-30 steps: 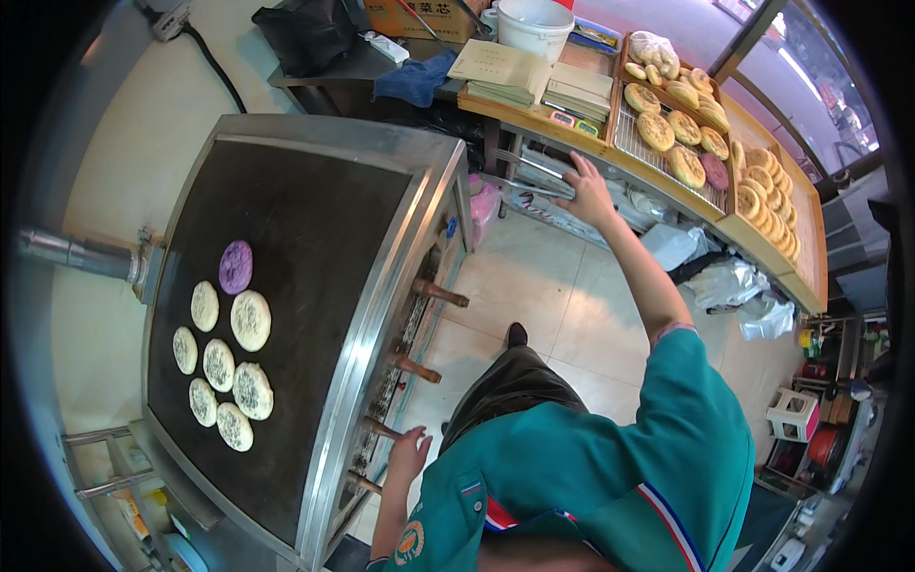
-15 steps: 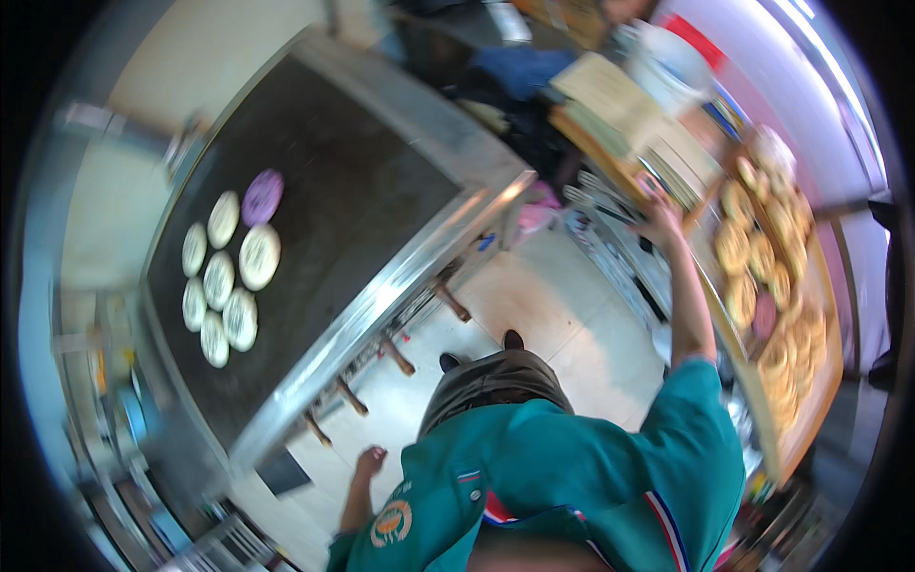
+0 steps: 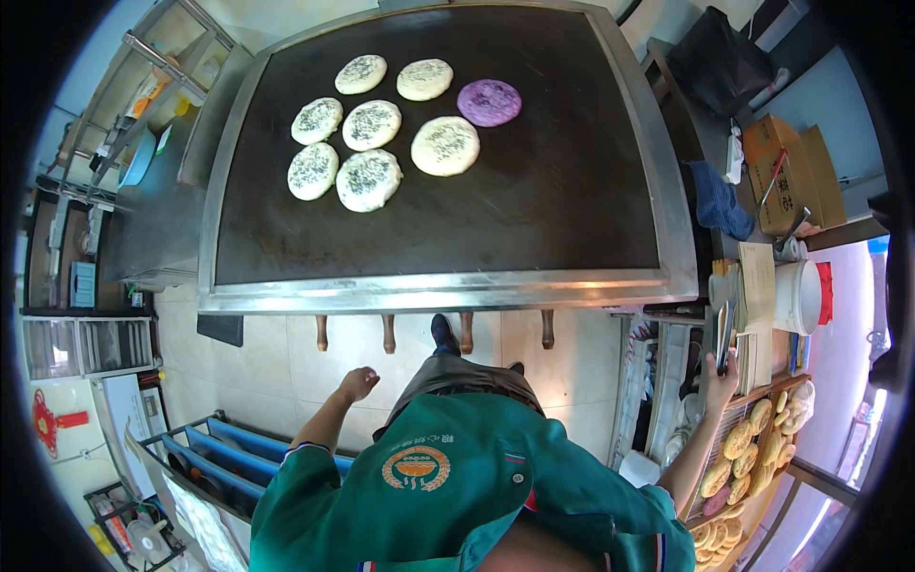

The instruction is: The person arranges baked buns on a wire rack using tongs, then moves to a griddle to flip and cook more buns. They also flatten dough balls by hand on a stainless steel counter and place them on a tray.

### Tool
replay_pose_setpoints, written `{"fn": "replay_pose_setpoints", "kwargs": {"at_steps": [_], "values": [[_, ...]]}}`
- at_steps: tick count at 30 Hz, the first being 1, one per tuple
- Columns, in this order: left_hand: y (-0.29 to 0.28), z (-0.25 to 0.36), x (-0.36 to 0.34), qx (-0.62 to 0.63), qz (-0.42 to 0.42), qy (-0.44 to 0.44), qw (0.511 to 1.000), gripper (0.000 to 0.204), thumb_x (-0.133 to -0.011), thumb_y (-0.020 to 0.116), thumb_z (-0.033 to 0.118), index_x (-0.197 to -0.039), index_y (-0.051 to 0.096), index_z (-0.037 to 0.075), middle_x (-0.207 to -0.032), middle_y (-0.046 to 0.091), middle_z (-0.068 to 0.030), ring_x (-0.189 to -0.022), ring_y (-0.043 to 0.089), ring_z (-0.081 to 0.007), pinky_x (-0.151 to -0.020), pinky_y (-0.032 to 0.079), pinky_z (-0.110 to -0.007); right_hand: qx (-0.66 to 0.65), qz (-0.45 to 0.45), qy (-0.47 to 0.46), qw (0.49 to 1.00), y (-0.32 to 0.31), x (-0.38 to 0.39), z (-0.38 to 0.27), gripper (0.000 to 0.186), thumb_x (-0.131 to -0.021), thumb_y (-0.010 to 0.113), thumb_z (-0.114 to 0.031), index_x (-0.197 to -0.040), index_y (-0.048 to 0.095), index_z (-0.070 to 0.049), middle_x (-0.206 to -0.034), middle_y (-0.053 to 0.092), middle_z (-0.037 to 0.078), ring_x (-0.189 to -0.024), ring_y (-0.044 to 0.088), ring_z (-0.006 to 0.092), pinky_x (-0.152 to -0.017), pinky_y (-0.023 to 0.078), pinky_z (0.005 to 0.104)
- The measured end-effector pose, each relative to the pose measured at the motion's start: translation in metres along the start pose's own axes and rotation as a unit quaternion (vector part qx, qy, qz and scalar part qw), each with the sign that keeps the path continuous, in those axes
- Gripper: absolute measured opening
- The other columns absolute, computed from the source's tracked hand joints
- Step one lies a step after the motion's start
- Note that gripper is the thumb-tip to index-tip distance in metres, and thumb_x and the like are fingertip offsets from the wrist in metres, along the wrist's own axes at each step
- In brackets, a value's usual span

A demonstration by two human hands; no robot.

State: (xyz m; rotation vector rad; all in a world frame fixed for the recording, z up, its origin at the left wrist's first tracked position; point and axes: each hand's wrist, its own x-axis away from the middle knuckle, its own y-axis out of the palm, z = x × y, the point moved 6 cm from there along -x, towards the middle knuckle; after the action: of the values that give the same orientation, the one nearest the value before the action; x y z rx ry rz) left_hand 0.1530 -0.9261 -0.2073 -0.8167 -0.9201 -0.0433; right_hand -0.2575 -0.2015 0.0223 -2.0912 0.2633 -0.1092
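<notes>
On the right, my right hand (image 3: 721,378) is closed around the handle end of metal tongs (image 3: 724,326), which point away from me beside a stack of paper bags (image 3: 759,276). My left hand (image 3: 359,383) hangs in front of the griddle with its fingers curled and nothing visible in them. Several round, pale, dark-speckled flatbreads (image 3: 372,125) lie on the left half of the large dark griddle (image 3: 543,210). A purple flatbread (image 3: 489,102) sits at the right of the group. Neither hand touches the griddle.
Browned flatbreads (image 3: 739,440) fill a rack at my right, with a white bucket (image 3: 798,297) beyond. A cardboard box (image 3: 777,172) and blue cloth (image 3: 717,200) are right of the griddle. Wooden handles (image 3: 389,333) stick out below its front edge. A blue-shelved rack (image 3: 224,458) stands behind left.
My view has swung round to face the griddle squarely. My right hand remains near the paper bags, with the tongs now plainly visible in it. My left hand still hangs low.
</notes>
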Motion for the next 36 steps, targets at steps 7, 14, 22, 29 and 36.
{"fn": "replay_pose_setpoints", "kwargs": {"at_steps": [7, 14, 22, 29, 36], "values": [[-0.013, -0.097, -0.032, 0.034, -0.008, -0.083, 0.996, 0.036, -0.09, 0.062, 0.04, -0.1, 0.069, 0.006, -0.097, 0.072, -0.0148, -0.094, 0.068, -0.0314, -0.083, 0.053, -0.039, -0.405, -0.397, 0.052, 0.822, 0.141, 0.014, -0.275, 0.023, -0.094, 0.062, -0.024, -0.098, 0.064, -0.001, -0.083, 0.066, 0.007, -0.068, 0.061, 0.0103, -0.059, 0.051, 0.023], [0.004, -0.118, -0.043, 0.246, 0.092, -0.057, 0.963, 0.031, -0.089, 0.056, 0.032, -0.088, 0.069, 0.004, -0.078, 0.07, -0.0147, -0.077, 0.068, -0.0328, -0.069, 0.053, -0.04, -0.384, -0.534, 0.105, 0.746, 0.266, -0.04, -0.427, 0.026, -0.094, 0.063, -0.022, -0.106, 0.061, 0.001, -0.096, 0.069, 0.015, -0.073, 0.067, 0.0154, -0.064, 0.059, 0.0284], [0.049, -0.12, -0.008, 0.285, 0.136, -0.089, 0.945, 0.028, -0.089, 0.057, 0.029, -0.086, 0.07, 0.005, -0.076, 0.068, -0.0189, -0.074, 0.068, -0.035, -0.065, 0.052, -0.042, -0.258, -0.203, -0.184, 0.927, 0.28, -0.115, -0.504, 0.032, -0.085, 0.072, -0.015, -0.115, 0.066, -0.005, -0.082, 0.069, 0.008, -0.066, 0.064, 0.0141, -0.061, 0.052, 0.03], [0.072, -0.113, -0.008, 0.352, 0.109, -0.131, 0.92, 0.026, -0.09, 0.058, 0.027, -0.086, 0.069, 0.004, -0.074, 0.07, -0.0105, -0.068, 0.068, -0.0225, -0.063, 0.052, -0.035, -0.219, -0.414, -0.187, 0.864, 0.272, -0.072, -0.503, 0.041, -0.084, 0.072, -0.018, -0.122, 0.062, -0.002, -0.084, 0.068, 0.006, -0.068, 0.062, 0.0099, -0.057, 0.05, 0.0259], [0.081, -0.082, 0.003, 0.398, 0.093, -0.174, 0.896, 0.025, -0.091, 0.058, 0.025, -0.091, 0.07, 0.003, -0.074, 0.07, -0.0071, -0.066, 0.067, -0.017, -0.063, 0.051, -0.031, -0.271, -0.612, -0.003, 0.743, 0.32, -0.095, -0.546, 0.026, -0.093, 0.063, -0.025, -0.104, 0.062, -0.001, -0.093, 0.07, 0.012, -0.069, 0.065, 0.0131, -0.056, 0.056, 0.0268]]}}
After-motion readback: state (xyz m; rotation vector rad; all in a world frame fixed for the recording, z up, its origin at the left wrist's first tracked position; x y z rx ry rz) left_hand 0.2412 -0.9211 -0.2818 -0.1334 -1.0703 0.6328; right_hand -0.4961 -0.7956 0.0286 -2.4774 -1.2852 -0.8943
